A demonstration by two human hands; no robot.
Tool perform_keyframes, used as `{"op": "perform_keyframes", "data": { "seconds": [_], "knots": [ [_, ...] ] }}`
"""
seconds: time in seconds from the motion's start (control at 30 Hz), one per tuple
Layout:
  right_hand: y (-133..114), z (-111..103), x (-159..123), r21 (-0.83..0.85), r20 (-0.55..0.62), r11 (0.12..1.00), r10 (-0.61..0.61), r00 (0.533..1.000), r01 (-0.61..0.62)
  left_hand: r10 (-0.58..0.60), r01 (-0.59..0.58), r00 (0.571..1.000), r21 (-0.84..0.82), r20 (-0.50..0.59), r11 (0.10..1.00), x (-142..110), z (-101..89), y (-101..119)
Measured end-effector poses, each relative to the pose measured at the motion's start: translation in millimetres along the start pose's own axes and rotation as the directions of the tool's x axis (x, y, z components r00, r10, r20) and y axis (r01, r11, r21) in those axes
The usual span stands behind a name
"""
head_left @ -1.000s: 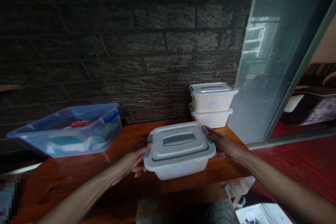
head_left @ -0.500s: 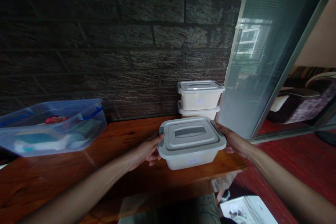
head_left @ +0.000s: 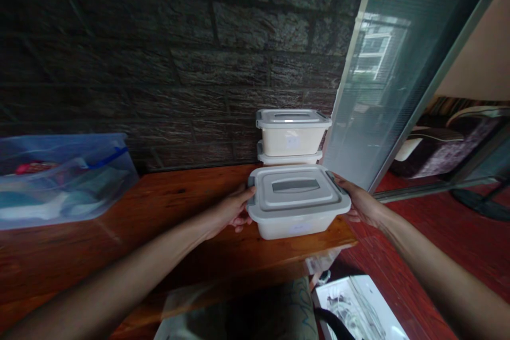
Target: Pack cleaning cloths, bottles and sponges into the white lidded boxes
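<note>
A white plastic box with a grey lid and handle (head_left: 298, 199) is held between both my hands just above the wooden table (head_left: 179, 228), near its right end. My left hand (head_left: 233, 212) grips the box's left side, fingers curled under the rim. My right hand (head_left: 358, 204) grips its right side. Right behind it, two more lidded white boxes (head_left: 292, 135) stand stacked against the dark brick wall.
A clear blue-tinted storage tub (head_left: 59, 178) with items inside sits at the table's left. A glass sliding door (head_left: 390, 74) stands right of the stack. Below the table's front edge lie papers and a white bag (head_left: 350, 308) on a red floor.
The held box has moved right and towards the wall, closer to the stacked boxes. The view has turned right, so the blue tub has slid left.
</note>
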State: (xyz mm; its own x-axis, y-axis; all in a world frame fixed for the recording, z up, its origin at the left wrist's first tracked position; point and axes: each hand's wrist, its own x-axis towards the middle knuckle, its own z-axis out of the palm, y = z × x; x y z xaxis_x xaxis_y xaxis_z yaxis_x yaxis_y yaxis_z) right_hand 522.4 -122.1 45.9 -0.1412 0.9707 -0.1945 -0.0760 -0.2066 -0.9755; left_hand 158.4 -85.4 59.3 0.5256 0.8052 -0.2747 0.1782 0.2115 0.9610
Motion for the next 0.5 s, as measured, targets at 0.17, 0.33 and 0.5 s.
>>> {"op": "perform_keyframes", "data": {
  "seconds": [0.17, 0.33, 0.5],
  "knots": [
    [-2, -5, -2, -0.004, -0.010, 1.000, -0.002, 1.000, 0.002, 0.051, -0.051, 0.998, -0.003, 0.022, 0.999, 5, 8.7, 0],
    [-5, -11, -5, -0.041, -0.042, 0.999, -0.037, 0.998, 0.035, 0.068, -0.068, 0.998, 0.011, 0.018, 0.998, 14, 18.6, -2],
    [-4, -17, -6, -0.084, -0.114, 0.996, -0.006, 0.993, -0.004, 0.090, -0.090, 0.996, 0.009, 0.018, 0.996, 19, 25.1, -3]
  ]
}}
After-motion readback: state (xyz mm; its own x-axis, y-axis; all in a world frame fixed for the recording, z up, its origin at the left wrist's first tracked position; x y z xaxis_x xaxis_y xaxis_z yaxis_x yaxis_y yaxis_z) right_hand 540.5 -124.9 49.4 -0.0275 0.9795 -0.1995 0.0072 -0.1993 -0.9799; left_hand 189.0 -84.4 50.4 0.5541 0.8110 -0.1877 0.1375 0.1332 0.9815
